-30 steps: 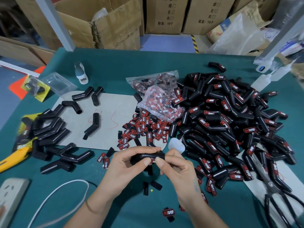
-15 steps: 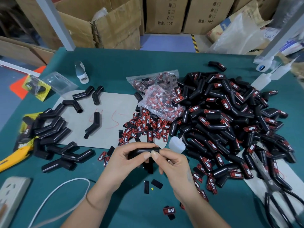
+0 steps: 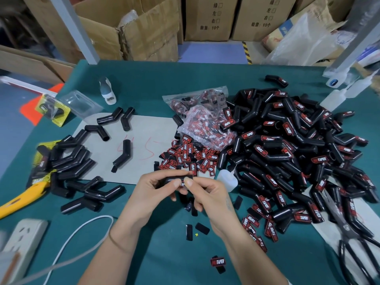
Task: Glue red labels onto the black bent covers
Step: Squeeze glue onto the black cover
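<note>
Head view: a black bent cover [image 3: 176,179] is held above the green worktop [image 3: 160,83], gripped in the curled left hand [image 3: 156,188] while a red label [image 3: 182,183] is pinched against it by the right hand [image 3: 207,194]. Loose labels [image 3: 191,155] are heaped just behind, finished covers [image 3: 287,153] piled at right.

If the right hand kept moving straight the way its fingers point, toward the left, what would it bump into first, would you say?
Most likely the black cover that it already pinches, and just behind it the left hand; the thumbs nearly meet.
</note>
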`<state>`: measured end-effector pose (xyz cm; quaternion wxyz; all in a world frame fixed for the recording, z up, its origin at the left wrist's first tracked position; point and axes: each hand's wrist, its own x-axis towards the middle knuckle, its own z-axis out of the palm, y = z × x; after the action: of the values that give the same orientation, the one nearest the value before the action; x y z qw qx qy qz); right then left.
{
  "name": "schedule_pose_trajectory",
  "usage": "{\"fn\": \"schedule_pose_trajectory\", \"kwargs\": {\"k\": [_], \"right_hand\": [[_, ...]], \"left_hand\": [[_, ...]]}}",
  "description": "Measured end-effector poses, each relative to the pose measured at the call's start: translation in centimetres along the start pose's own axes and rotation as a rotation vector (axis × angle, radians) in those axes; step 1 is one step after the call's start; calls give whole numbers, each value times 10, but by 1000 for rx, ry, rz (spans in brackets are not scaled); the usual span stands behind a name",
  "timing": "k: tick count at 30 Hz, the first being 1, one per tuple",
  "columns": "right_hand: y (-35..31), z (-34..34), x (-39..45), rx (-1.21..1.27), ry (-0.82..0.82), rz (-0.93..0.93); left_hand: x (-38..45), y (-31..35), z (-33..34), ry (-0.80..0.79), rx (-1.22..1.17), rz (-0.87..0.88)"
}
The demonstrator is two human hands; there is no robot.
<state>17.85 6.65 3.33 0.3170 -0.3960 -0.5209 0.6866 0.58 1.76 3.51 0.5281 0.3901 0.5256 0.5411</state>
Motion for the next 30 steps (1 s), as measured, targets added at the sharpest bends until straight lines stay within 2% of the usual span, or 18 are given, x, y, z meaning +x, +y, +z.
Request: {"fn": "schedule_pose_trajectory", "kwargs": {"k": [24, 30], "right_hand": [[2, -7, -5, 87, -5, 58], [0, -7, -6, 174, -34, 124]], "left_hand": [[0, 0, 7, -4, 21, 6], [-1, -1, 13, 104, 92, 167]]}}
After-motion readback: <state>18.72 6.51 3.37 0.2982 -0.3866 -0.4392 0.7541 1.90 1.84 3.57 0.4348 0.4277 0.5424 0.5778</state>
